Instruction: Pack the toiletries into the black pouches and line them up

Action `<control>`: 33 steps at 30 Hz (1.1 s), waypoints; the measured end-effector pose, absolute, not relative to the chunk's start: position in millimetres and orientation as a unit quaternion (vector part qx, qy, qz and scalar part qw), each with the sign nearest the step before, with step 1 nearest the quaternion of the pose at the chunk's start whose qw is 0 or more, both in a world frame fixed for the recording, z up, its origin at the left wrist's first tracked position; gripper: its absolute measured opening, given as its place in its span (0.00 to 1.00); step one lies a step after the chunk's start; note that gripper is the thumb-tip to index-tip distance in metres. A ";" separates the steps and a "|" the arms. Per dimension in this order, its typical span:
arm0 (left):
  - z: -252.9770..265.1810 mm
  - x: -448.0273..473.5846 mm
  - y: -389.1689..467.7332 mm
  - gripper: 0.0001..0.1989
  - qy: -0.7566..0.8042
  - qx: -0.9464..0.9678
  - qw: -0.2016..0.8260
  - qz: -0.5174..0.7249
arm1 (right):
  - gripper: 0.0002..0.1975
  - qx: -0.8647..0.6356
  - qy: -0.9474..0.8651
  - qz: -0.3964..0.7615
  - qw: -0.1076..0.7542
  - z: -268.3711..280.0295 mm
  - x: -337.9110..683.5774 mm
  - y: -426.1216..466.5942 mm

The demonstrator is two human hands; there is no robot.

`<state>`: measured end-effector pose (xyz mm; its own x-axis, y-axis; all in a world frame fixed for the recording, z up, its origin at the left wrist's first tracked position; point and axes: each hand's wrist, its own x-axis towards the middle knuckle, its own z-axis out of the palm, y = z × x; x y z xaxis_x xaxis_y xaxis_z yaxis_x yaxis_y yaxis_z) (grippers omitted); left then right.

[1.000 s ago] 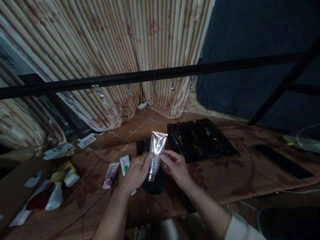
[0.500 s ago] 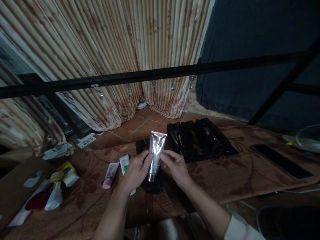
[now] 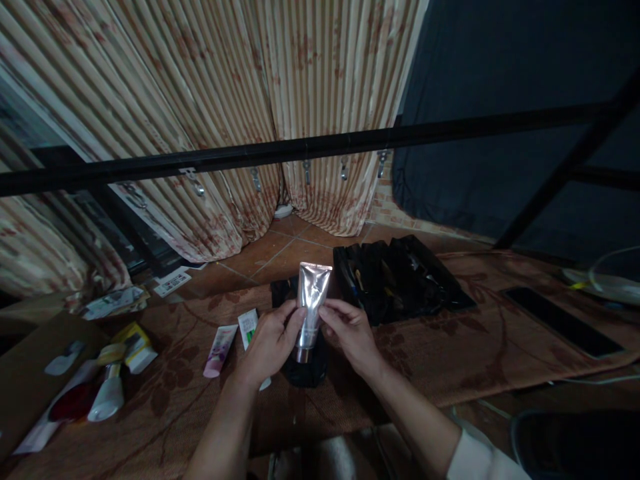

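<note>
A shiny silver-pink squeeze tube [image 3: 313,287] is held up in front of me, flat end up and cap down. My left hand [image 3: 274,337] pinches its left side, and my right hand [image 3: 350,333] has thumb and fingers closed on its right edge. Beneath the tube lies a black pouch [image 3: 306,373], partly covered by it and my hands. A white-and-green tube [image 3: 247,325] rests just left of my left hand, its lower part hidden. Beside that is a pink-and-white tube [image 3: 220,351].
A black organizer bag [image 3: 395,277] with several compartments stands behind my right hand. Far right lies a dark flat panel [image 3: 565,321]. At left are a white bottle [image 3: 107,393], a yellow-and-white box [image 3: 137,348] and a cardboard box [image 3: 35,373]. A black rail [image 3: 300,148] crosses beyond the table.
Almost nothing differs. Both hands keep hold of the silver-pink tube, and the whole view has shifted very slightly.
</note>
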<state>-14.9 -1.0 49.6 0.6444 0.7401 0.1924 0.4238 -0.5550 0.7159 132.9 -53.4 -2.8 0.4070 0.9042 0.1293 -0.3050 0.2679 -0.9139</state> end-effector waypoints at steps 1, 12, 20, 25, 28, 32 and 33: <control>50.1 -15.0 -1.5 0.16 0.342 0.846 0.325 0.247 | 0.12 -0.434 -0.346 0.422 0.716 -2.7 132.9 -53.5; 45.1 -14.2 -2.3 0.14 0.315 0.808 0.389 0.311 | 0.12 -0.426 -0.359 0.423 0.715 -4.5 132.7 -52.9; 41.6 -13.2 1.7 0.11 0.339 0.771 0.397 0.365 | 0.13 -0.420 -0.381 0.430 0.703 1.2 127.8 -55.9; 39.4 -12.2 7.0 0.10 0.342 0.712 0.424 0.444 | 0.14 -0.428 -0.415 0.417 0.686 -1.1 126.0 -57.8; 39.0 -10.6 9.6 0.10 0.351 0.651 0.465 0.487 | 0.17 -0.437 -0.422 0.418 0.676 -2.4 127.1 -59.2; 36.7 -9.2 13.6 0.10 0.373 0.554 0.487 0.562 | 0.18 -0.440 -0.436 0.416 0.666 -0.3 128.5 -60.5; 36.3 -9.1 14.3 0.10 0.371 0.532 0.499 0.574 | 0.17 -0.439 -0.437 0.416 0.666 0.9 128.6 -60.6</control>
